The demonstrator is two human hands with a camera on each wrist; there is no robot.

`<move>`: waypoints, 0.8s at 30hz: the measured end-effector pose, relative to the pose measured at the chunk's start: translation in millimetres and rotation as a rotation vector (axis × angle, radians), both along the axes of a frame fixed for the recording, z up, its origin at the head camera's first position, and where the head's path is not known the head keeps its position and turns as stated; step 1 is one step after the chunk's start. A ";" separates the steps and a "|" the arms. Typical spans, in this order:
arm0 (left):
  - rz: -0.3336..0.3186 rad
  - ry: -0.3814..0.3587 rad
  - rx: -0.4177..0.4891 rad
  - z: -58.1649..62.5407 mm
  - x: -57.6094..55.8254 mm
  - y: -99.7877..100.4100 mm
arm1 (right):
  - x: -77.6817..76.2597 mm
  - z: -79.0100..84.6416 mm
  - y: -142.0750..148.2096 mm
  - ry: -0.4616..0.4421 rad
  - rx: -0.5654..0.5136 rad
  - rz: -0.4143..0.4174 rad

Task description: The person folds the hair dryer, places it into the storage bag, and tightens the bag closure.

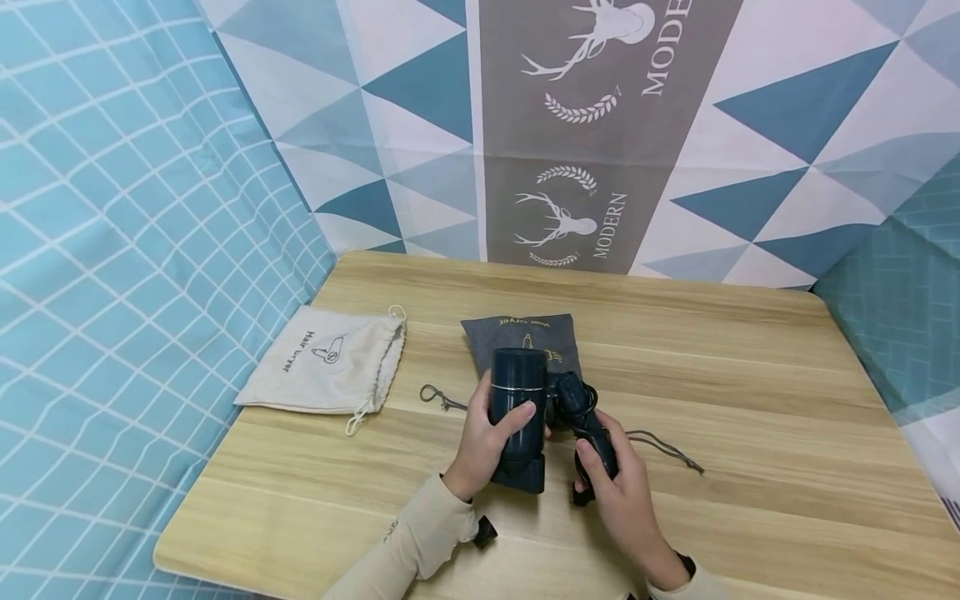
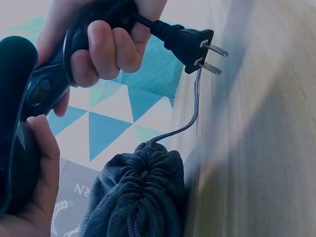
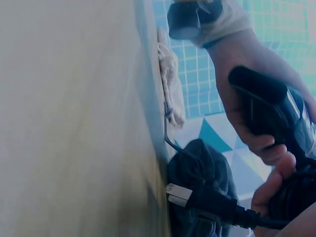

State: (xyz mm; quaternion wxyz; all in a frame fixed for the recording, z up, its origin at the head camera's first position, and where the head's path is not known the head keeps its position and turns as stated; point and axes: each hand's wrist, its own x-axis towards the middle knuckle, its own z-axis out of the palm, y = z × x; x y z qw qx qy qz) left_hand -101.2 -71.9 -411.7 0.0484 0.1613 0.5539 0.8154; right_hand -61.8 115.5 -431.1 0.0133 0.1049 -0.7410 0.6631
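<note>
In the head view a dark navy hair dryer (image 1: 517, 421) is held above the table. My left hand (image 1: 482, 437) grips its barrel, thumb across the front. My right hand (image 1: 621, 492) holds the handle (image 1: 600, 437), which has the black cord wound around it. The right fingers curl around handle and cord in the left wrist view. A two-pin plug (image 2: 191, 48) hangs from the cord below that hand, pins pointing at the table. Behind the dryer lies a dark grey drawstring pouch (image 1: 517, 332), partly hidden by it; its gathered mouth faces me.
A cream drawstring bag (image 1: 311, 358) printed "Hair dryer" lies flat on the left of the wooden table (image 1: 750, 400). The pouch's grey drawstrings (image 1: 667, 446) stretch out to both sides. Patterned cloth walls (image 1: 420, 125) border the table's back and left.
</note>
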 end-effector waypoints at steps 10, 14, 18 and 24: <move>0.022 -0.005 0.013 -5.9 -2.2 0.2 | -1.1 -7.1 -8.6 -0.026 0.001 -0.039; 0.058 0.023 0.047 -3.2 -2.2 -1.2 | -5.4 1.9 -13.4 0.037 0.045 -0.039; 0.122 0.061 0.091 4.1 0.0 -4.7 | -4.7 18.2 -31.3 0.074 0.072 -0.055; 0.249 0.058 0.054 2.2 -1.5 -7.2 | -6.2 12.5 -55.5 -0.001 0.099 -0.094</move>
